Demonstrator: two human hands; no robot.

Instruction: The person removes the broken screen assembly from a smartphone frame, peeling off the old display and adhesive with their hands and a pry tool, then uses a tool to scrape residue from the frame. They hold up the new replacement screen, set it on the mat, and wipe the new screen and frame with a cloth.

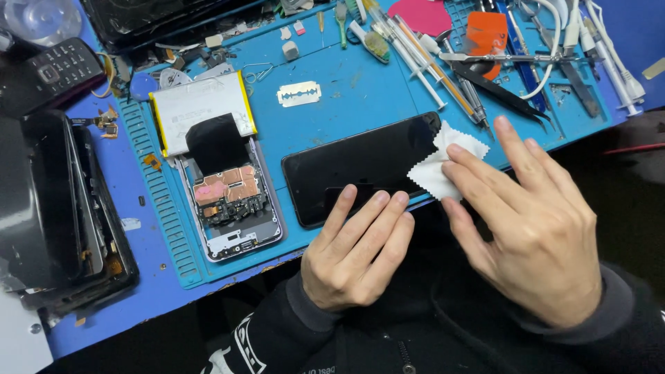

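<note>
A black phone screen (360, 166) lies glass-up on the blue work mat (353, 97) near its front edge. My left hand (357, 256) rests flat with its fingertips on the screen's near edge, holding it down. My right hand (530, 228) presses a small white cloth (447, 156) with zigzag edges against the screen's right end, fingers flat on the cloth. To the left lies an opened phone body (232, 201) with its circuit board and copper shields exposed, and a white battery (197, 107) with yellow edges folded back above it.
A razor blade (299, 93) lies on the mat behind the screen. Tweezers, screwdrivers, brushes and a syringe crowd the mat's back right (478, 69). Dark phone parts (62, 208) are stacked at the left, with a keypad phone (52, 73) behind them.
</note>
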